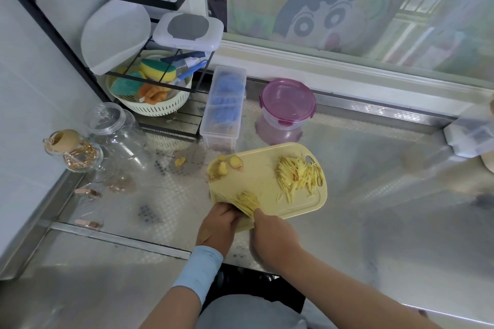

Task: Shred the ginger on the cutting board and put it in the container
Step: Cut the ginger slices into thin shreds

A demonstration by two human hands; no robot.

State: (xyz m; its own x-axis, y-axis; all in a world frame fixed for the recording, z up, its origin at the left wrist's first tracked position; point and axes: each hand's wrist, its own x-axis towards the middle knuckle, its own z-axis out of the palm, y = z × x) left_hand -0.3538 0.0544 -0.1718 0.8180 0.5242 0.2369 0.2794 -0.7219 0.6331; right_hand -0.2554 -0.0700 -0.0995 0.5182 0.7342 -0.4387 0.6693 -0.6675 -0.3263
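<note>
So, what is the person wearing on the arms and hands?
A light blue band wraps the left forearm just behind the wrist. The right arm is uncovered. The left hand and right hand have no gloves.

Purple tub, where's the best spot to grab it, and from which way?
Wrap a hand round the tub, on its wall just under the lid, coming from the near side. It stands upright and round, a sill runs behind it and a clear box stands at its left, so those sides look tight.
</note>
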